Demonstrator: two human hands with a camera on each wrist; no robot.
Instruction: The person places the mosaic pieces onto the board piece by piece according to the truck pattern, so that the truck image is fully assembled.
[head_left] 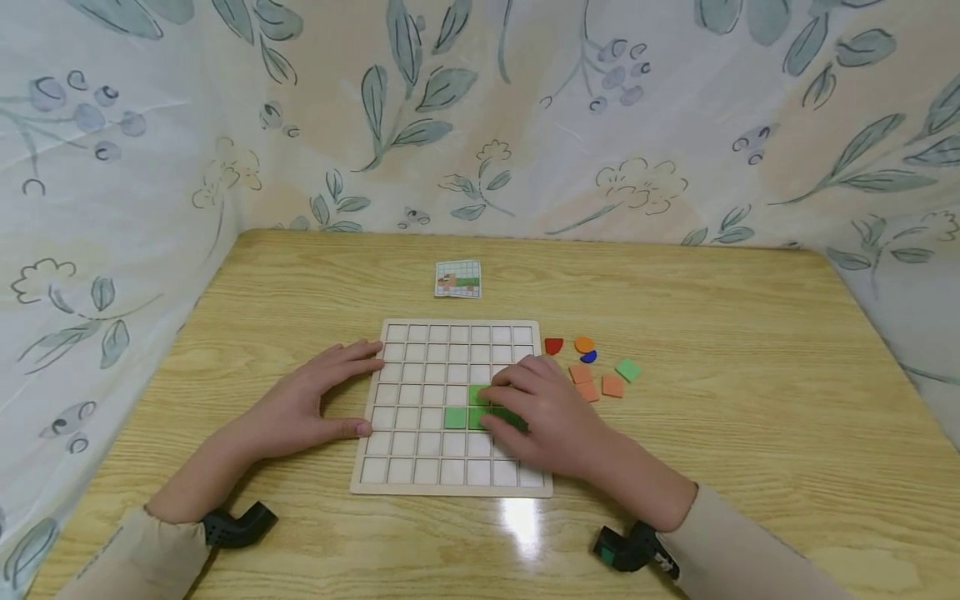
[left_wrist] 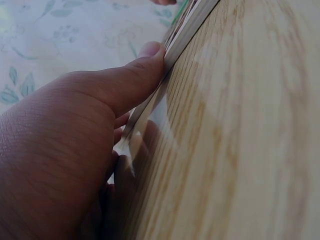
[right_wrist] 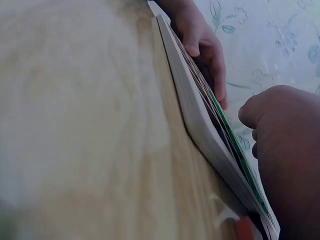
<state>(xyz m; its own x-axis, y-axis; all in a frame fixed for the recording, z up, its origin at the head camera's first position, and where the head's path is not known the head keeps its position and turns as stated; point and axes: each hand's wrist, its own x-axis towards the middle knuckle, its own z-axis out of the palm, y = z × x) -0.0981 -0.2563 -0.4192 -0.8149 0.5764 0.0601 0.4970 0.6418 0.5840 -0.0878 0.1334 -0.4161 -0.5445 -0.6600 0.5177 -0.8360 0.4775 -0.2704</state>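
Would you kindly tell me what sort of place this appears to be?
Probably a screened-off tabletop spot for puzzles: floral cloth hangs behind and beside a wood-grain table that holds a grid board and coloured tiles.

Leaf-print backdrop [head_left: 525,108] behind wood-grain table [head_left: 712,333]; white glare [head_left: 520,525] on tabletop.

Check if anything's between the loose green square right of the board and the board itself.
Yes: orange squares lie between the loose green square and the board, and the right hand covers part of the board's right edge.
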